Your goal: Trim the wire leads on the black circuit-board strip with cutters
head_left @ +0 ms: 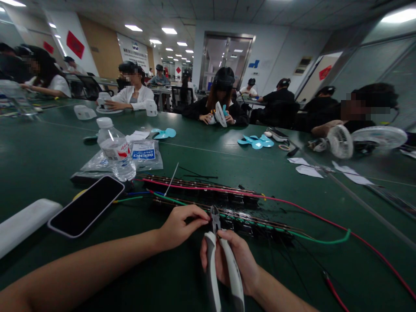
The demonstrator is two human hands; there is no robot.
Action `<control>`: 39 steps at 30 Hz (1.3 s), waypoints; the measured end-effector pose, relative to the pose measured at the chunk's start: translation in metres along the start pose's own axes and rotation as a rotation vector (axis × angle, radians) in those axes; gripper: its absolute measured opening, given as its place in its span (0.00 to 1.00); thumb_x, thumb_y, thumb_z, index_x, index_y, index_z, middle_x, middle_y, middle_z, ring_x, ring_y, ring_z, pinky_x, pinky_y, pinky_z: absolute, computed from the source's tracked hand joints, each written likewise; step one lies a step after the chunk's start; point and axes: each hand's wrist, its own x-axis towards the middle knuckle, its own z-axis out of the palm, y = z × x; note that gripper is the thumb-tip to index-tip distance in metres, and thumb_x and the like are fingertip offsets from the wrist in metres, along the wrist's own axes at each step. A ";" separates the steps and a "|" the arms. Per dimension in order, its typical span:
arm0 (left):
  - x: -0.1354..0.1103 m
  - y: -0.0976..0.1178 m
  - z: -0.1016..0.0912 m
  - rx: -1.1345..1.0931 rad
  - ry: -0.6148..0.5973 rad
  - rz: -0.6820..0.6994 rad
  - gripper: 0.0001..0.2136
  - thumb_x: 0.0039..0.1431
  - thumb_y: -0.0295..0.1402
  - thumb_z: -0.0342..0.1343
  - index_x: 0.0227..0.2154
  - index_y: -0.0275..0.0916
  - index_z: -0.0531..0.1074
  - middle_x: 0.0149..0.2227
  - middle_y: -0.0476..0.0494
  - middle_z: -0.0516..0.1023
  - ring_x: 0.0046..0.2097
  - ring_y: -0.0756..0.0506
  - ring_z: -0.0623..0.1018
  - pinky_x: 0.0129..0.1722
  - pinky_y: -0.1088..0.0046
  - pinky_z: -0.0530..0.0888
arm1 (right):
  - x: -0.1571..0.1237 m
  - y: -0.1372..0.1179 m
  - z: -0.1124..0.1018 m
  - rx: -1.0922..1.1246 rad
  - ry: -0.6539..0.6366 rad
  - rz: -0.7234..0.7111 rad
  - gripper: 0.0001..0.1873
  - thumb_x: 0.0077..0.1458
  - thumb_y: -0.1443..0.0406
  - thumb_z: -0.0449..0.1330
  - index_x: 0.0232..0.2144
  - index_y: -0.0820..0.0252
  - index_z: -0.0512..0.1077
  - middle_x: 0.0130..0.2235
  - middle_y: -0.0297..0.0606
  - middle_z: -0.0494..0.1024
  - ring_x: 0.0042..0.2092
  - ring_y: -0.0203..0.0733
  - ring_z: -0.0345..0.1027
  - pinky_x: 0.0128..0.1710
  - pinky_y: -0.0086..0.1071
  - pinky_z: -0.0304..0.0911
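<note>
My right hand (238, 260) grips a pair of diagonal cutting pliers (238, 279) by white-grey handles, jaws pointing away. The jaws meet the near edge of a long black strip (256, 223) along which a green wire (195, 204) runs. Just left of the jaws, my left hand (182, 225) pinches thumb and forefinger together; what lies between them is too small to make out. Behind it lies a second black strip (195, 184) with a red wire (292, 201) along it. A thin white cable tie (171, 180) sticks up from the nearer strip's left part.
To the left are a phone (87, 207), a clear water bottle (116, 149), a plastic bag (146, 154) and a white object (29, 223). Blue fan blades (255, 141) and paper pieces (308, 170) lie farther back. Co-workers sit across the green table (201, 149).
</note>
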 end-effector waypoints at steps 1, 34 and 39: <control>0.000 -0.001 0.000 0.004 0.016 -0.004 0.04 0.54 0.27 0.57 0.32 0.35 0.74 0.32 0.44 0.78 0.36 0.48 0.77 0.38 0.73 0.74 | 0.000 0.000 0.000 -0.004 -0.002 0.004 0.26 0.50 0.53 0.46 0.31 0.72 0.71 0.26 0.49 0.75 0.24 0.36 0.66 0.26 0.27 0.55; 0.002 0.006 -0.002 0.123 0.009 0.100 0.08 0.60 0.26 0.47 0.32 0.34 0.73 0.30 0.42 0.75 0.34 0.48 0.74 0.35 0.71 0.71 | -0.001 0.007 -0.001 -0.105 -0.219 0.035 0.29 0.50 0.54 0.47 0.37 0.79 0.69 0.31 0.56 0.75 0.27 0.37 0.66 0.28 0.28 0.57; 0.002 0.006 -0.003 0.129 -0.032 0.111 0.09 0.59 0.24 0.47 0.31 0.34 0.72 0.31 0.42 0.75 0.34 0.48 0.73 0.35 0.71 0.71 | 0.000 0.007 -0.001 -0.116 -0.219 0.043 0.29 0.50 0.54 0.46 0.36 0.78 0.69 0.31 0.55 0.75 0.27 0.36 0.66 0.28 0.28 0.57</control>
